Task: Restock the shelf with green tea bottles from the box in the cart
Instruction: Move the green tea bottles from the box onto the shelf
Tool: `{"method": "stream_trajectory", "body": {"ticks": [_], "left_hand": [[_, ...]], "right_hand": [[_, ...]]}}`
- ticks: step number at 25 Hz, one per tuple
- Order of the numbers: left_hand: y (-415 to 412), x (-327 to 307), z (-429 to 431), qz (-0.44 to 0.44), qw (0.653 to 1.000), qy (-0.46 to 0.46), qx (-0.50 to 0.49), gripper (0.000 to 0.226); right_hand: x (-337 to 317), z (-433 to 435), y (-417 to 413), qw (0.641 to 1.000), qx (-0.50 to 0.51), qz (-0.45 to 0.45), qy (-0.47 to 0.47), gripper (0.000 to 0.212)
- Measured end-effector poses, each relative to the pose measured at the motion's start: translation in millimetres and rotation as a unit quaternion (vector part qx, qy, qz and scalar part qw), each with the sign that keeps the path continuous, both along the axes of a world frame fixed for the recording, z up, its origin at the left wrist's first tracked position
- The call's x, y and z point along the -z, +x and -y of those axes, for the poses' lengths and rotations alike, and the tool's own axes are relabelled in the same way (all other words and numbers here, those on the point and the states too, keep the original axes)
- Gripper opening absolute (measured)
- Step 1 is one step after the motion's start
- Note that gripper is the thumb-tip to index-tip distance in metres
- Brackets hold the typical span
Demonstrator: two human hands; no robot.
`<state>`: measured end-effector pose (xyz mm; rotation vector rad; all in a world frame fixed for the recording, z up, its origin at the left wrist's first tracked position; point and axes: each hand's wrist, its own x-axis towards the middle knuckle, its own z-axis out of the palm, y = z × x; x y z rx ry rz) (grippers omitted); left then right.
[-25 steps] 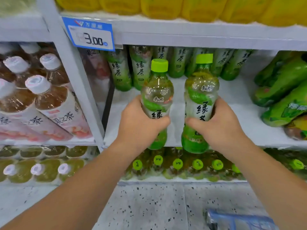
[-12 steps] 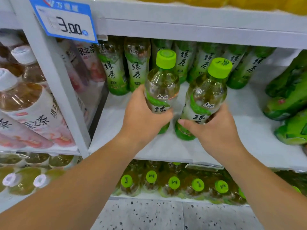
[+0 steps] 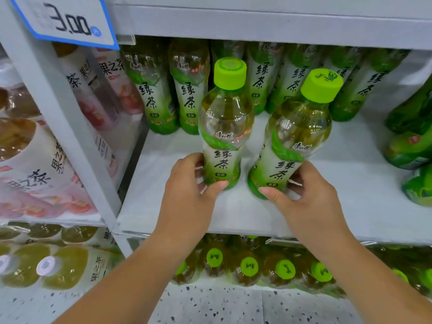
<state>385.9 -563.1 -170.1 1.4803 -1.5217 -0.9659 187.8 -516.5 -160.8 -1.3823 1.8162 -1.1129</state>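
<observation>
Both clamped — left hand (image 3: 187, 197) on upright 绿茶 bottle (image 3: 225, 127), right hand (image 3: 313, 202) on tilted bottle (image 3: 294, 141).

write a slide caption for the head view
Left hand holds upright green-capped clear tea bottle, right hand a tilted second bottle, over white shelf

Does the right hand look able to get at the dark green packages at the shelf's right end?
Probably not yet: bare white shelf leaves the way to the dark green packages open, but the right hand grips a green-capped clear plastic tea bottle.

Bare L hand (image 3: 187, 192), R hand (image 3: 313, 199), forearms (image 3: 140, 277).
</observation>
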Motion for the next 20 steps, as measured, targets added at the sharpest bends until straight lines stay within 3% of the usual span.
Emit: {"method": "stream_trajectory", "body": {"ticks": [15,20], "left_hand": [[-28,6,94,0.128,0.985,-0.089,-0.071,0.029],[-32,11,99,0.110,0.984,-0.103,-0.091,0.032]], "right_hand": [[15,111,-7,0.999,0.014,0.005,-0.035,0.046],[20,117,-9,0.999,0.012,0.021,-0.047,0.038]]}}
